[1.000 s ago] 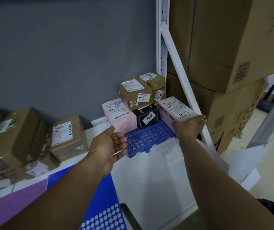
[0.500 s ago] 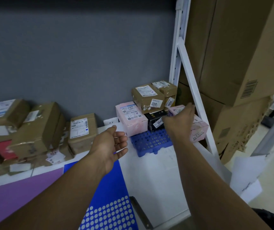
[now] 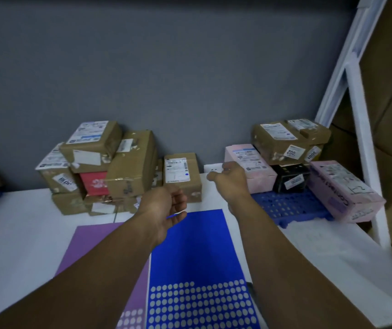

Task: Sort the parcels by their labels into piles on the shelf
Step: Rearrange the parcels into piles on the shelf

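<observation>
My left grip (image 3: 164, 205) hangs released and empty, just short of a brown parcel (image 3: 182, 176). My right grip (image 3: 230, 179), loosely curled and empty, sits just left of a pink parcel (image 3: 251, 169).

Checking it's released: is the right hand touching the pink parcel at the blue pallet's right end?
Apart. Head view: the right hand is by another pink box; the black box lies between it and the pink parcel.

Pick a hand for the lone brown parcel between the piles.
Likely left. The left hand is empty, directly before the brown parcel; the right hand is to its right, by the pink parcel.
</observation>
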